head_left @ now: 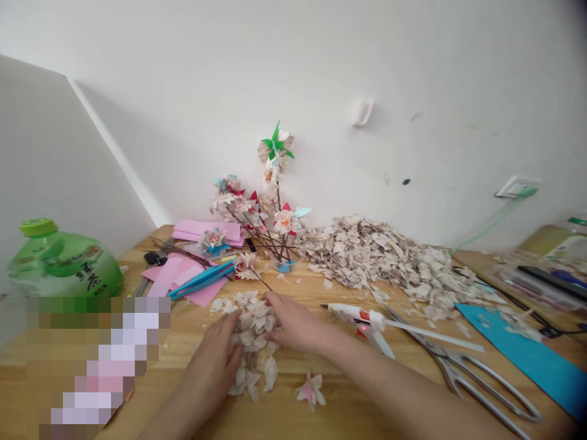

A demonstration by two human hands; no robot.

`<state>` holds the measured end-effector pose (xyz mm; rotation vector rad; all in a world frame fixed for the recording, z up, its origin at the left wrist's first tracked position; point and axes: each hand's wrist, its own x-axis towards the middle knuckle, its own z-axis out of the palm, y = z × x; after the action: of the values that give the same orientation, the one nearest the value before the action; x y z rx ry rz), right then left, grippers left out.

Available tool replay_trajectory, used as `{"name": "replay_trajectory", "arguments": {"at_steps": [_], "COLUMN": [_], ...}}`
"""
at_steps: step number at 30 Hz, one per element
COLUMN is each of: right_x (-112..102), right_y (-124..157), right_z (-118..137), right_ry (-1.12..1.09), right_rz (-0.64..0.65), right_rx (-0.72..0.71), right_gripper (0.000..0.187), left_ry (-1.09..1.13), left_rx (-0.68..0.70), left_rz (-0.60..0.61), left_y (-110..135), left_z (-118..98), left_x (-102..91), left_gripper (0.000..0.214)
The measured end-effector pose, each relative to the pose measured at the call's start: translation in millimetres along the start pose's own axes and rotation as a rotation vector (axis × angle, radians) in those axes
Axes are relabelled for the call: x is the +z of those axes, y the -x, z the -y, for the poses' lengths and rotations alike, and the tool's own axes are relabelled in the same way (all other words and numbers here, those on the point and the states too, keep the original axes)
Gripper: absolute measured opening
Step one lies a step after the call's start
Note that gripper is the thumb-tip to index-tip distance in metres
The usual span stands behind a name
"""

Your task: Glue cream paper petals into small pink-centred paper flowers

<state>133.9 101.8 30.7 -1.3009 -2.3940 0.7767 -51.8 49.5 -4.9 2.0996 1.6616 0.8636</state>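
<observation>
A small heap of pale, dried-looking petals (pixel 252 318) lies on the wooden table in front of me. My left hand (pixel 215 354) rests against its left side, with thumb and fingers apart. On the other side, my right hand (pixel 291 321) curves round the heap, fingers spread, its fingertips close to the stem of a pinkish flower (pixel 246 264). Whether they touch that stem I cannot tell. Several loose petals (pixel 270 373) lie below the heap. A single flower with a pink centre (pixel 312 390) sits under my right forearm.
A white glue gun (pixel 360 315) and large scissors (pixel 458 360) lie to the right, near a blue sheet (pixel 527 354). Behind is a big petal pile (pixel 367 250). Flower branches (pixel 279 220) stand at the back. Pink paper (pixel 206 231) and a green bottle (pixel 64 263) are left.
</observation>
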Motion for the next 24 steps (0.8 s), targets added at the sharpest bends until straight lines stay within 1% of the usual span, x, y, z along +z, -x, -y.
{"name": "replay_trajectory", "arguments": {"at_steps": [2,5,7,9,12,14,16,19,21,24], "right_x": [4,9,8,3,-8,-14,-17,-15,-12,-6], "right_y": [-5,-12,-15,-16,-15,-13,-11,-10,-10,-11], "right_z": [-3,-4,-3,-2,-3,-6,-9,-9,-6,2], "right_ry": [-0.037,-0.116,-0.181,-0.247,-0.322,-0.333,-0.305,-0.221,-0.157,-0.058], "right_rz": [0.014,0.007,0.001,0.003,0.028,0.043,0.026,-0.026,-0.037,-0.043], "right_rx": [0.011,0.030,0.054,0.075,0.083,0.076,0.071,0.071,0.067,0.045], "right_gripper": [0.061,0.063,0.062,0.058,0.053,0.050,0.047,0.041,0.038,0.038], "left_ry": [0.060,0.343,0.524,0.593,0.627,0.614,0.572,0.535,0.538,0.543], "left_rx": [0.005,-0.039,-0.087,-0.139,-0.210,-0.222,-0.214,-0.199,-0.193,-0.197], "left_rz": [0.018,0.048,0.017,-0.057,-0.146,-0.189,-0.236,-0.287,-0.299,-0.315], "left_y": [2,2,0,-4,-7,-8,-8,-8,-9,-10], "left_z": [-2,-9,-13,-15,-16,-16,-16,-16,-16,-14], "left_x": [3.8,2.5,-2.3,-8.1,-14.7,-16.6,-17.1,-17.4,-18.2,-19.2], "left_gripper": [0.042,0.040,0.037,0.036,0.036,0.036,0.036,0.033,0.029,0.026]}}
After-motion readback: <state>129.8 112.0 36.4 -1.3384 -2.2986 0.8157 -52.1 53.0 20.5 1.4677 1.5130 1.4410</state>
